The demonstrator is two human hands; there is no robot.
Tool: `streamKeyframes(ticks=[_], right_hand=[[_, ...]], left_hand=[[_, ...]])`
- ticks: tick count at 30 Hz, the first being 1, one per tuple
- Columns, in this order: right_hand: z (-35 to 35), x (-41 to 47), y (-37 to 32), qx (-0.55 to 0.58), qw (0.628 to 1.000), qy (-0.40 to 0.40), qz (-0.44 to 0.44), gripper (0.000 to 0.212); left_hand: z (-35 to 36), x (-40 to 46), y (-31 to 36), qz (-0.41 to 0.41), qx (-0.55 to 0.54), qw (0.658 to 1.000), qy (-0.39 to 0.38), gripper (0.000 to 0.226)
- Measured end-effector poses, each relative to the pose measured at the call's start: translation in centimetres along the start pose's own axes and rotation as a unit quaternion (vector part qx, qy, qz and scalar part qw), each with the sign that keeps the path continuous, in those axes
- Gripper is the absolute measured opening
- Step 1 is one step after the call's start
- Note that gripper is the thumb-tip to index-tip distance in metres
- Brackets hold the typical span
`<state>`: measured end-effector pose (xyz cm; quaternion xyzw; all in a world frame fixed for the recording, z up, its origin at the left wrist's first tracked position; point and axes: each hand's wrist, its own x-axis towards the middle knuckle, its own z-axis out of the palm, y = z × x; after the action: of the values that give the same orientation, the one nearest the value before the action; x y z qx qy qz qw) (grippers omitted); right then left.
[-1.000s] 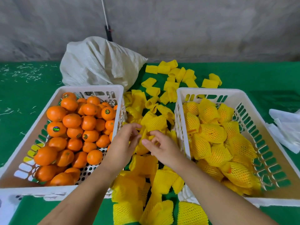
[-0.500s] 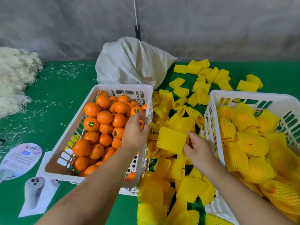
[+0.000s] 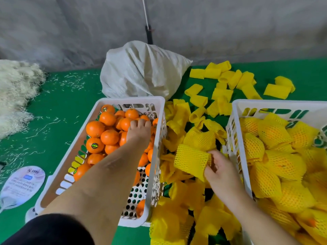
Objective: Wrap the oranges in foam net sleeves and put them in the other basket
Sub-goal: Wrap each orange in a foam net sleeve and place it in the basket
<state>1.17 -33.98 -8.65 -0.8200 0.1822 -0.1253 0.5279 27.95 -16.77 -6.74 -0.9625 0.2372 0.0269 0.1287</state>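
While pinched, sleeve (image 3: pixel 192 161) yellow, netted.

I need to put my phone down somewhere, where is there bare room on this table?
Bare green table lies left of the orange basket, between the straw pile, the white sack and the printed card, with a few stray straw bits. The gap between that basket and the wrapped-fruit basket is crowded with yellow sleeves.
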Motion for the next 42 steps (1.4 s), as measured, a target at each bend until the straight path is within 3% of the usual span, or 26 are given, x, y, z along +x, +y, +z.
streamKeyframes(ticks=[5,8,10,13,16,18,21,25,29,31,36,40,42], right_hand=[[0.1,0.4,0.2,0.01,1.0,0.007,0.007,0.029],[0.2,0.3,0.1,0.005,1.0,0.005,0.003,0.027],[0.2,0.3,0.0,0.001,1.0,0.008,0.001,0.026],[0.1,0.3,-0.2,-0.008,1.0,0.014,0.001,0.026],[0.0,0.2,-0.3,-0.02,0.999,0.028,-0.001,0.021],[0.1,0.1,-0.5,-0.036,0.999,0.039,0.001,0.021],[0.5,-0.3,-1.0,-0.118,0.993,0.03,-0.004,0.033],[1.0,-1.1,-1.3,-0.135,0.989,-0.04,-0.045,0.034],[0.4,-0.8,-1.1,-0.128,0.988,0.079,-0.04,0.029],[0.4,-0.6,-0.9,-0.128,0.984,0.124,-0.028,0.024],[0.9,-0.5,-0.7,-0.083,0.996,0.037,-0.024,0.017],[0.3,-0.7,-1.7,-0.002,0.999,0.043,-0.024,0.014],[0.1,-1.5,-2.1,0.058,0.997,0.045,-0.029,0.019]], left_hand=[[-0.7,-1.0,-1.3,-0.016,-0.038,0.999,0.013,0.08],[-1.0,-2.8,-2.0,-0.073,-0.167,0.983,0.009,0.082],[-1.4,-4.4,-2.1,-0.093,-0.346,0.933,0.026,0.08],[-2.6,-8.4,-0.9,-0.074,-0.593,0.797,0.088,0.063],[-3.6,-13.4,1.7,0.036,-0.722,0.688,0.061,0.059],[-3.5,-16.1,3.6,0.109,-0.749,0.654,0.002,0.067],[-2.6,-18.3,5.6,0.17,-0.734,0.649,-0.101,0.076],[-2.5,-18.2,5.9,0.135,-0.749,0.634,-0.134,0.079],[-2.3,-17.9,5.7,0.127,-0.786,0.577,-0.184,0.074],[-2.1,-17.9,5.5,0.145,-0.784,0.567,-0.208,0.073],[-2.5,-18.2,5.6,0.175,-0.731,0.612,-0.245,0.065],[-1.8,-17.9,6.5,0.142,-0.697,0.683,-0.165,0.076],[-1.4,-17.7,6.8,0.125,-0.696,0.697,-0.116,0.076]])
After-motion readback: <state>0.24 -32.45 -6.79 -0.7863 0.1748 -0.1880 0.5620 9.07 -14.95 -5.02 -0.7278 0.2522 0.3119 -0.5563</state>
